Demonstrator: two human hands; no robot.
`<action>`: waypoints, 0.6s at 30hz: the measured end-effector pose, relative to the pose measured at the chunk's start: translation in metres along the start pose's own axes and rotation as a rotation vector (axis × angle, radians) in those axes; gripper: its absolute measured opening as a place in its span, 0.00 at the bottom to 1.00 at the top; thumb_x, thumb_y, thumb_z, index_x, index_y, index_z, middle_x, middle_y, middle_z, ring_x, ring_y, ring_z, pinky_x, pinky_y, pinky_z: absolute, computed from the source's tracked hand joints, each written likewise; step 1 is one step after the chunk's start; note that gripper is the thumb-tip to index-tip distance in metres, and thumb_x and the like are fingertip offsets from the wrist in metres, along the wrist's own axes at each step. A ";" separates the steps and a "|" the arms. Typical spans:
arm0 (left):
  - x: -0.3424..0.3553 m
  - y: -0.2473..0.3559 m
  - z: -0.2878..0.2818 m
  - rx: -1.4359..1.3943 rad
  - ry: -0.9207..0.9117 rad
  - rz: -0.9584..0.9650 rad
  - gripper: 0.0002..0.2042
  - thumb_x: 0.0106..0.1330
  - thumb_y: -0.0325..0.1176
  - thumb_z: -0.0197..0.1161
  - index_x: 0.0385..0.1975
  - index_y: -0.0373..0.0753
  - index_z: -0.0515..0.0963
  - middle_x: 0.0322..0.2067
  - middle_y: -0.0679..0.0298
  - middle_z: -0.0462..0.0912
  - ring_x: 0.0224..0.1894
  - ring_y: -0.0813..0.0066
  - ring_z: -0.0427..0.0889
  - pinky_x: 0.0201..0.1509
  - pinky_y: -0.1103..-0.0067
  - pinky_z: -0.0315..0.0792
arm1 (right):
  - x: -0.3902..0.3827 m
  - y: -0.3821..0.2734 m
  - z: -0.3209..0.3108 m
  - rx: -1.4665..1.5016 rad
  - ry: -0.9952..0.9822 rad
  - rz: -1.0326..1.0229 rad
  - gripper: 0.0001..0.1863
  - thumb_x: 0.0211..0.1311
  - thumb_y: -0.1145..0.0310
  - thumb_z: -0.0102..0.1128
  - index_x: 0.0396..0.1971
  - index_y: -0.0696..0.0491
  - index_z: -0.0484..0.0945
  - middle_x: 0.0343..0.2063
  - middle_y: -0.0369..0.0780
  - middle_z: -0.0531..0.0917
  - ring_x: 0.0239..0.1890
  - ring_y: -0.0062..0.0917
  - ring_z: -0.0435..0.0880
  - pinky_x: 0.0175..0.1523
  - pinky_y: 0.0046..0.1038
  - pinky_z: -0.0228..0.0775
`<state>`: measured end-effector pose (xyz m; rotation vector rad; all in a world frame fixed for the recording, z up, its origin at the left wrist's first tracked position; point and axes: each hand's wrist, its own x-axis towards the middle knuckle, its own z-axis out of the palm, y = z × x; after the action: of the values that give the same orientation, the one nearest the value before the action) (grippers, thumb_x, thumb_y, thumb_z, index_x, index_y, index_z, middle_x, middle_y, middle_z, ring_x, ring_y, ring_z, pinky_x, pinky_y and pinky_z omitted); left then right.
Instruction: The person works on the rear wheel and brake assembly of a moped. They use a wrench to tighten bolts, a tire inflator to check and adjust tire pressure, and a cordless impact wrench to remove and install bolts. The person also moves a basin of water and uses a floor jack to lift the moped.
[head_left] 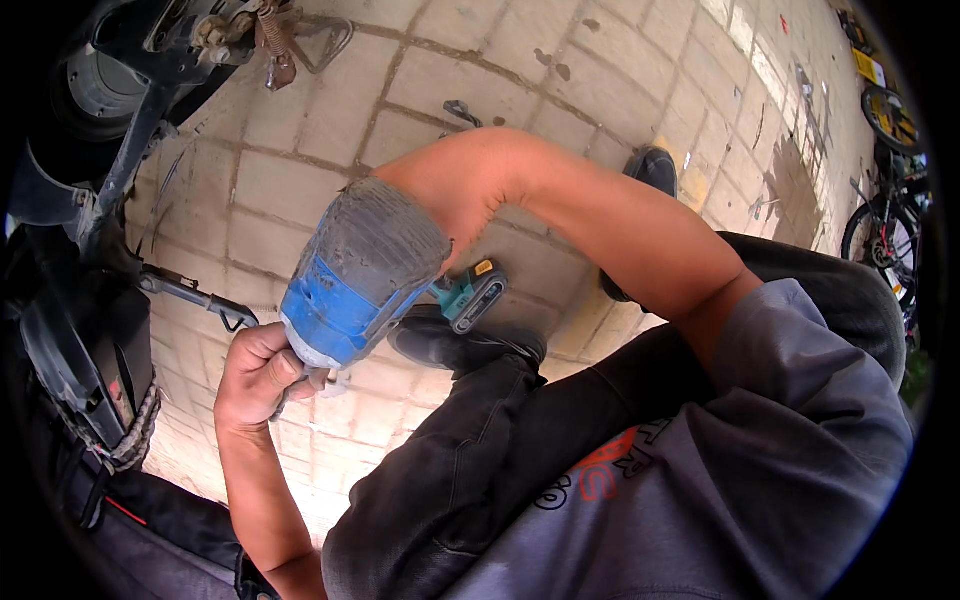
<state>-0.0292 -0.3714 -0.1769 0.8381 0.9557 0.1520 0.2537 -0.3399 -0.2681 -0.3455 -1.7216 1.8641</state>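
A blue cordless impact wrench [345,300] with a dirty black rubber back is held in front of my knees, its nose tilted down to the left. My right hand [455,222] reaches behind its body and holds it there; the fingers are hidden. At the grey nose, the thumb and fingers of my left hand [262,372] are closed round the tip; a small pale metal piece shows below them, too blurred to name. Beside the body, over my shoe, a teal and black battery [474,297] shows; where it joins is hidden.
Close on the left stands a motorcycle [110,150] with a dark frame and a metal lever [195,295] sticking out toward me. My dark shoe [470,342] rests on the paving bricks [450,70]. Several bicycles [885,235] line the far right.
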 end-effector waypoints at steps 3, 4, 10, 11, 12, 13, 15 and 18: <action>0.000 0.005 0.000 0.327 0.174 0.165 0.23 0.57 0.45 0.67 0.37 0.27 0.76 0.23 0.62 0.76 0.20 0.80 0.68 0.24 0.85 0.61 | -0.003 -0.017 -0.003 0.123 0.030 0.322 0.14 0.39 0.72 0.65 0.31 0.55 0.77 0.22 0.37 0.79 0.25 0.19 0.76 0.30 0.24 0.69; 0.003 0.005 0.006 0.513 0.308 0.292 0.22 0.57 0.43 0.67 0.39 0.27 0.76 0.25 0.62 0.77 0.23 0.79 0.70 0.27 0.84 0.63 | -0.003 -0.023 -0.004 0.190 0.040 0.471 0.12 0.39 0.72 0.64 0.28 0.55 0.78 0.20 0.36 0.79 0.24 0.18 0.75 0.28 0.23 0.69; 0.018 0.017 -0.005 1.115 0.565 0.566 0.22 0.59 0.39 0.65 0.47 0.28 0.74 0.40 0.52 0.77 0.43 0.67 0.75 0.50 0.74 0.68 | -0.006 -0.034 0.033 0.190 0.397 0.347 0.16 0.40 0.69 0.65 0.31 0.61 0.75 0.21 0.39 0.79 0.25 0.25 0.75 0.34 0.28 0.71; 0.023 0.014 -0.007 1.110 0.701 0.673 0.25 0.60 0.43 0.63 0.50 0.29 0.72 0.44 0.51 0.75 0.47 0.65 0.73 0.53 0.73 0.66 | -0.006 -0.033 0.044 0.099 0.517 0.152 0.13 0.38 0.71 0.62 0.25 0.61 0.75 0.16 0.39 0.77 0.20 0.23 0.73 0.30 0.28 0.69; 0.026 0.012 -0.009 1.110 0.853 0.765 0.28 0.61 0.47 0.61 0.52 0.29 0.70 0.48 0.50 0.73 0.51 0.64 0.71 0.57 0.72 0.64 | -0.001 -0.042 0.049 -0.026 0.472 0.198 0.15 0.39 0.71 0.62 0.28 0.64 0.73 0.22 0.45 0.78 0.26 0.30 0.77 0.33 0.31 0.71; 0.031 0.011 -0.011 1.102 0.989 0.876 0.30 0.63 0.50 0.60 0.55 0.29 0.68 0.52 0.48 0.71 0.56 0.62 0.69 0.61 0.71 0.61 | 0.001 -0.055 0.053 -0.168 0.437 0.244 0.18 0.39 0.71 0.62 0.31 0.66 0.71 0.28 0.51 0.79 0.32 0.38 0.81 0.36 0.34 0.72; 0.039 0.001 -0.022 0.102 0.962 0.641 0.35 0.66 0.56 0.50 0.60 0.29 0.61 0.56 0.47 0.66 0.59 0.56 0.66 0.64 0.66 0.58 | 0.002 -0.059 0.068 -0.554 0.437 0.181 0.20 0.38 0.72 0.63 0.34 0.64 0.70 0.31 0.51 0.77 0.34 0.44 0.80 0.35 0.37 0.72; 0.053 0.028 -0.027 -0.651 0.606 0.458 0.26 0.71 0.47 0.47 0.57 0.28 0.63 0.47 0.48 0.72 0.46 0.61 0.72 0.51 0.70 0.67 | -0.002 -0.044 0.091 -0.715 0.380 0.187 0.21 0.40 0.74 0.61 0.38 0.63 0.69 0.30 0.50 0.76 0.31 0.43 0.80 0.34 0.37 0.72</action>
<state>-0.0121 -0.3132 -0.2006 0.3818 1.1585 1.1023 0.2158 -0.4157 -0.2133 -1.0899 -2.0640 1.1219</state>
